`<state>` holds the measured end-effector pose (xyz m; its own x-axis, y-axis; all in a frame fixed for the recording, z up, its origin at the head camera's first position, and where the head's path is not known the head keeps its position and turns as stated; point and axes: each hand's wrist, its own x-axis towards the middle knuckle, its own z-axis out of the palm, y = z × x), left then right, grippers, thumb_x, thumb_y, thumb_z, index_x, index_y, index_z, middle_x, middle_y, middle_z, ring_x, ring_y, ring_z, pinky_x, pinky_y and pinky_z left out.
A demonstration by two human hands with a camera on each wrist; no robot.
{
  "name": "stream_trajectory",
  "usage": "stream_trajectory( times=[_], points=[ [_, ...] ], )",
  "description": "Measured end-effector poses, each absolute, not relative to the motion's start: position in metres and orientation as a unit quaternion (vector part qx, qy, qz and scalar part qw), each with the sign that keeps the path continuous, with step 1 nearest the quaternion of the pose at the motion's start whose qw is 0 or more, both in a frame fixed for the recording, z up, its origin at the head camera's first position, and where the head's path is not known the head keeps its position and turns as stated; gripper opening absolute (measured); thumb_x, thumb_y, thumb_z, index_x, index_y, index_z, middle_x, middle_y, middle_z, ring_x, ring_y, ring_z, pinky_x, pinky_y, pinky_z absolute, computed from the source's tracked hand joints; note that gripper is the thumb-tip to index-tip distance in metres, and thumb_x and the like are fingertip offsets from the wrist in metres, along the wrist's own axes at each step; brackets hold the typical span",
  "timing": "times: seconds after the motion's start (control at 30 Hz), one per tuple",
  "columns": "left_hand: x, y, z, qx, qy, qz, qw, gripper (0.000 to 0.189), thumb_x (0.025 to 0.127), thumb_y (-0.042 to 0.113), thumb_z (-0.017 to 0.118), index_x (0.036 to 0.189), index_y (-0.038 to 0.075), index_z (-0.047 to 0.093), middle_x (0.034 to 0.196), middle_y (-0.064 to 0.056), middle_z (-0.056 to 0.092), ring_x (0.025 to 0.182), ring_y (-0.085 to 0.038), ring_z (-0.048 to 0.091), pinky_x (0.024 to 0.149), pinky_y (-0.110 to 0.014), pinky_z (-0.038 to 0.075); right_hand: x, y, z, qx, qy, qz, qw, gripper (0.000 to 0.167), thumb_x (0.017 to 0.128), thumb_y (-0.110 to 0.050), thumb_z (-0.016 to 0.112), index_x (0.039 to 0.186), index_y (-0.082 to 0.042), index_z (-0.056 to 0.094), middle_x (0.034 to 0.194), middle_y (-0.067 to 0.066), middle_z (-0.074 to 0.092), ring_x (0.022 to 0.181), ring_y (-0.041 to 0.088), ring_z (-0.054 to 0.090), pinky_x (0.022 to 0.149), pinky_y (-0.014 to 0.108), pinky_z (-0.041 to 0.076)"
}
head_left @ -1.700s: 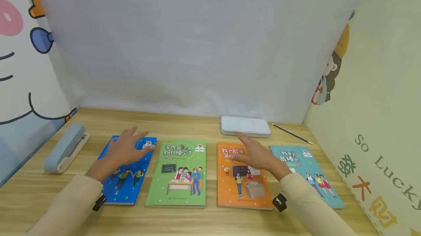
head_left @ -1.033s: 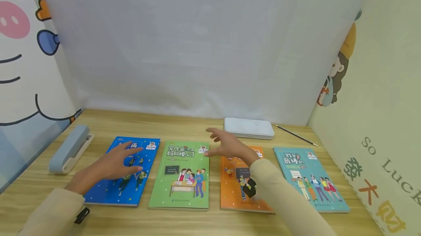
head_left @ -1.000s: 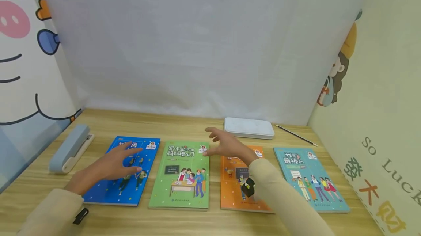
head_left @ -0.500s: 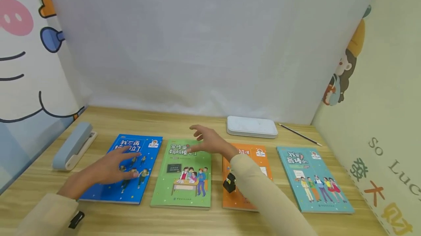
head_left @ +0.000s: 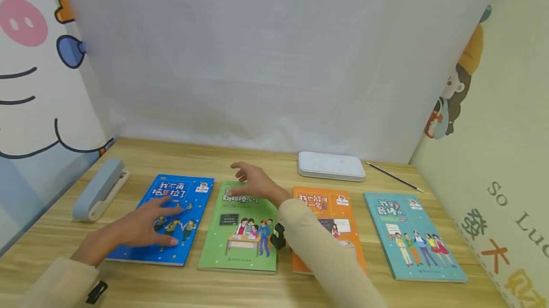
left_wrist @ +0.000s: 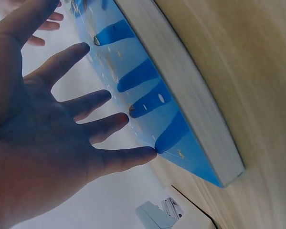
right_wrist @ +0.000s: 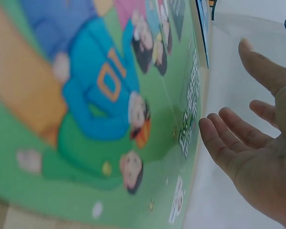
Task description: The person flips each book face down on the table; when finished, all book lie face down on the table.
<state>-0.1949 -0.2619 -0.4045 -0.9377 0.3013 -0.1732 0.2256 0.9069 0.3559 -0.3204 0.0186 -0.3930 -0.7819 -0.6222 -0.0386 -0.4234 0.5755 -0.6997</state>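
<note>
My left hand (head_left: 143,222) is over the blue book (head_left: 146,253) with its fingers spread. In the left wrist view the little fingertip is right at the cover's edge, and the fingers mirror in the glossy surface. Over the top of the green book (head_left: 238,255) is my right hand (head_left: 257,184), fingers relaxed and slightly bent, holding nothing. Its palm and thumb show beside the green cover in the right wrist view. My right sleeve covers part of the orange book (head_left: 306,198). A teal book (head_left: 416,222) lies at the right of the row.
A blue-grey stapler (head_left: 99,189) stands at the left of the wooden table (head_left: 206,293). Behind the books lie a white case (head_left: 330,166) and a thin dark pencil (head_left: 394,177). A white cloth (head_left: 274,60) hangs at the back, with printed panels on both sides.
My right hand has moved left from above the orange book to above the top of the green one. My left hand has shifted slightly left and nearer over the blue book. The books lie as before.
</note>
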Motion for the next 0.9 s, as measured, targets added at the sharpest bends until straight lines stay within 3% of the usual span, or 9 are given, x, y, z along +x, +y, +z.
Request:
stream_trajectory(
  times=[0.47, 0.9],
  points=[
    [-0.189, -0.269, -0.404, 0.131, 0.963, 0.177, 0.158, 0.095, 0.066, 0.047, 0.091, 0.145, 0.011, 0.052, 0.155, -0.037, 0.022, 0.138, -0.066, 0.020, 0.100, -0.080, 0.031, -0.321, -0.007, -0.396, -0.293, 0.883, -0.338, 0.143, 0.079, 0.086, -0.028, 0.080, 0.152, -0.014, 0.039, 0.143, 0.013, 0.056, 0.131, 0.026, 0.056, 0.105, 0.037, 0.050],
    [-0.184, -0.273, -0.406, 0.119, 0.961, 0.169, 0.183, 0.109, 0.060, 0.051, 0.093, 0.150, 0.015, 0.044, 0.157, -0.036, 0.018, 0.138, -0.067, 0.016, 0.098, -0.085, 0.026, -0.323, -0.033, -0.398, -0.299, 0.878, -0.346, 0.142, 0.076, 0.087, -0.031, 0.078, 0.152, -0.014, 0.041, 0.142, 0.013, 0.057, 0.131, 0.026, 0.055, 0.105, 0.038, 0.050]
  ],
)
